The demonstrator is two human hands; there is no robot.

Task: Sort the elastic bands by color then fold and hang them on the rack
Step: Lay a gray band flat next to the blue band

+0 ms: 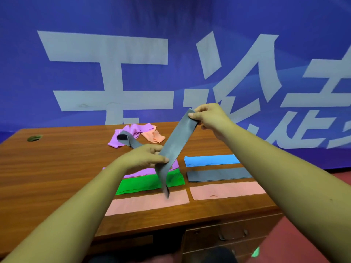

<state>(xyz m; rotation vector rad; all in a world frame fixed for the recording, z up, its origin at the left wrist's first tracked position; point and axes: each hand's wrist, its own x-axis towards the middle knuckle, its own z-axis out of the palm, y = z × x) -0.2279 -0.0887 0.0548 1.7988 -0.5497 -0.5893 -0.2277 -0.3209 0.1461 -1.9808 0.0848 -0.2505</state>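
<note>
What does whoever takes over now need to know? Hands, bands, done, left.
Left hand pinches the long grey elastic band low down; right hand pinches its top end. The band is in the air over the wooden desk.
Done: laid flat on the near side are the purple strip, green strip, left pink strip, blue strip, grey strip and right pink strip.
Left: lay down the held band, sort the crumpled heap of purple, pink and grey bands at the far side, then fold and hang everything. No rack is in view.

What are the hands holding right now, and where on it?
A grey band: right hand pinches its top end, left hand grips it lower down.
</note>
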